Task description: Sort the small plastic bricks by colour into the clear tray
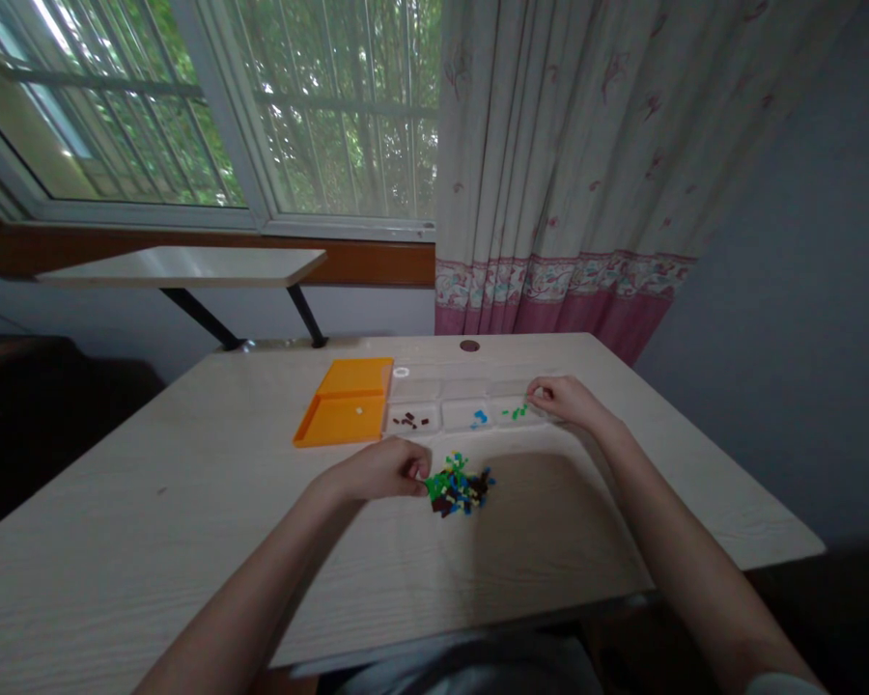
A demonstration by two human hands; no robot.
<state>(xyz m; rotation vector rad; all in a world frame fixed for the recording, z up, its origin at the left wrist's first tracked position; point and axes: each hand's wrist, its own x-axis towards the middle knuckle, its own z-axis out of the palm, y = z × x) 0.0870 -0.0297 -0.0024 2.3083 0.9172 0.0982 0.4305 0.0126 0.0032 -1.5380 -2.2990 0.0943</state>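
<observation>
A small heap of mixed coloured pieces (460,487), green, blue, yellow and dark, lies on the pale wooden table (188,512). My left hand (383,470) rests at the heap's left edge, fingers curled and pinched against the pieces. My right hand (561,399) reaches to the right end of a clear compartment tray (463,417), fingers pinched over the cell with green pieces (514,412). The middle cell holds blue pieces (479,418) and the left cell dark pieces (409,420).
An orange lid (348,405) lies left of the tray with one tiny pale piece on it. A white ring (401,372) and a round cable hole (469,345) sit near the table's far edge. Behind are a window, a shelf and a curtain.
</observation>
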